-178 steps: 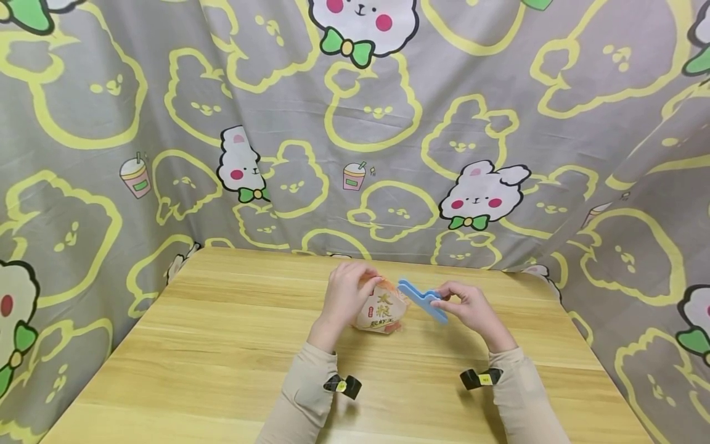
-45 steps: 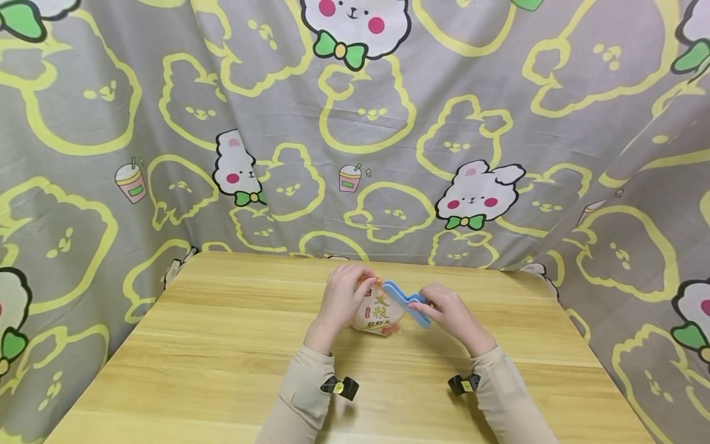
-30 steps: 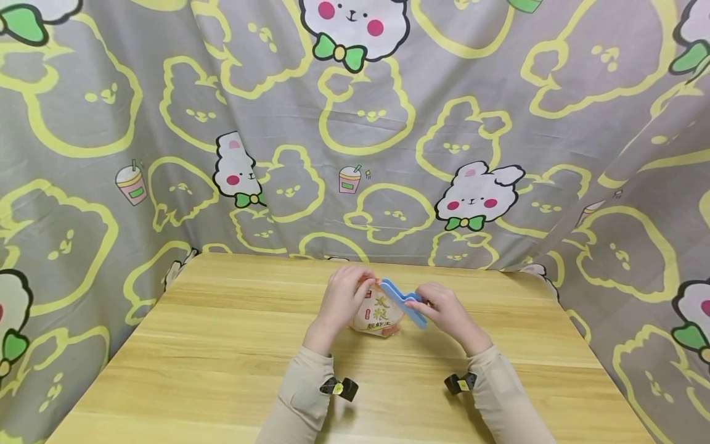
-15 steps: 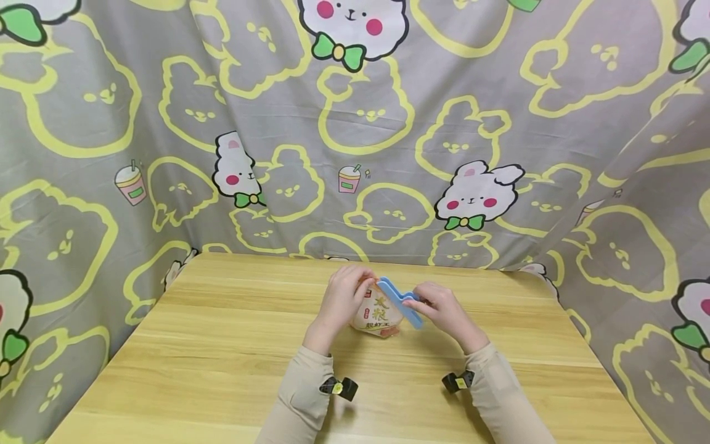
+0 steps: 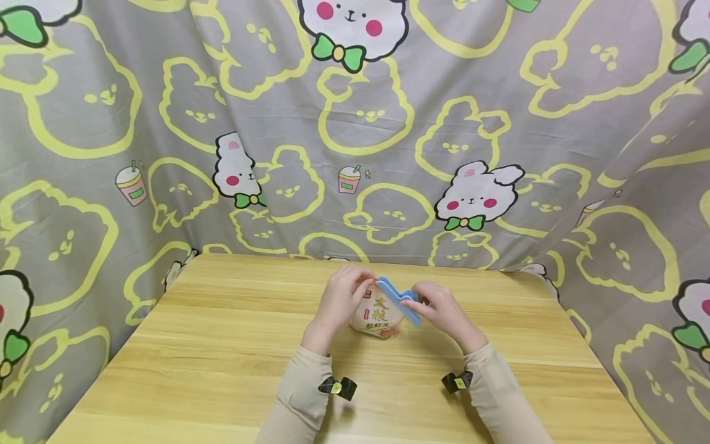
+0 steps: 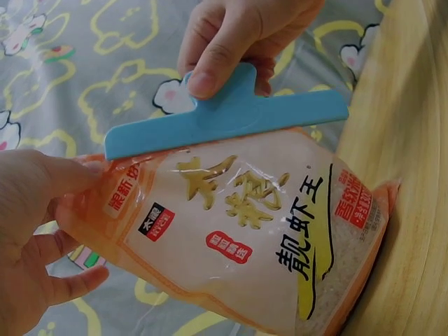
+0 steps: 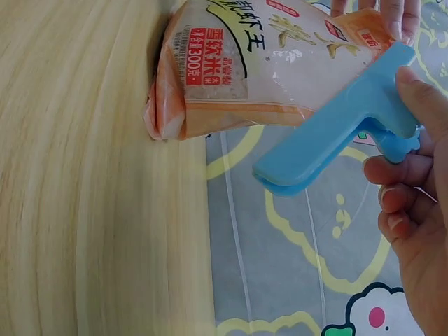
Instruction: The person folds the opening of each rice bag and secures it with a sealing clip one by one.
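A small bag of rice [image 6: 238,231] with orange edges and a pale printed front stands on the table. My left hand [image 5: 342,302] pinches its upper left corner between thumb and fingers. A long light-blue bag clip [image 6: 231,112] lies slantwise along the bag's top edge, its far end close to my left fingertips. With thumb on one side and fingers on the other, my right hand [image 5: 440,308] pinches the handle of the clip. In the right wrist view the near end of the clip [image 7: 315,150] sticks out past the bag. How much of the bag's edge sits between its bars is hidden.
The wooden table [image 5: 222,370] runs up to a grey curtain [image 5: 299,105] with yellow cartoon outlines, which hangs behind and on both sides. Black wrist cameras [image 5: 346,388] are strapped over both beige sleeves.
My right hand has brought the clip leftward, from beside the bag to along its top edge. Over the last second it shifts slightly more left. My left hand keeps hold of the bag's corner.
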The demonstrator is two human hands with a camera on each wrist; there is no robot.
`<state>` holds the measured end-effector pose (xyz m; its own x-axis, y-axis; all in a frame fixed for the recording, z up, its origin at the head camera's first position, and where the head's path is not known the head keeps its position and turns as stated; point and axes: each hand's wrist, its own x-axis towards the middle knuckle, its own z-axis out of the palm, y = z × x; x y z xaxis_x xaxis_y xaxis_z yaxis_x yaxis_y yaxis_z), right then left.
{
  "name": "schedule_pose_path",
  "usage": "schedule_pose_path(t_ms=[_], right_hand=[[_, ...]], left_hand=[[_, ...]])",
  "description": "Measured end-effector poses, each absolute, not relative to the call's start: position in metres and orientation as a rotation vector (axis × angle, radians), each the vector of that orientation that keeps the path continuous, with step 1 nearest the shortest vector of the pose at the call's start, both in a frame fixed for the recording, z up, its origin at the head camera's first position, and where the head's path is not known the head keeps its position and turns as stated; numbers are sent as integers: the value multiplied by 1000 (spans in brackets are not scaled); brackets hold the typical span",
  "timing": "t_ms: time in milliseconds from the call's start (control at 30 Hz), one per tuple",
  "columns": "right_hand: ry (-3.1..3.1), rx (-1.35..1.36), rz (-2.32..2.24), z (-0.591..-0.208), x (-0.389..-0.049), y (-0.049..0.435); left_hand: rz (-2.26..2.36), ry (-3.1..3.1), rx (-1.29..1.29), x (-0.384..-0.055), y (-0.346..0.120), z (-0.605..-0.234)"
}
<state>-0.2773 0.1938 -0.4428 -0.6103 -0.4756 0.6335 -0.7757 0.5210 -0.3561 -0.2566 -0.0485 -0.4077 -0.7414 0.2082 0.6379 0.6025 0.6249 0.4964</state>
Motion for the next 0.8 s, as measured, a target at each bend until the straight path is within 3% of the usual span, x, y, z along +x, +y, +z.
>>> schedule_pose_path(t_ms=[367, 800], right_hand=[[-2317, 987, 870, -443, -275, 192], [-2277, 1003, 869, -443, -277, 193]], left_hand=[[-1247, -2381, -514, -265, -70, -410], [-1304, -2293, -570, -264, -75, -407]])
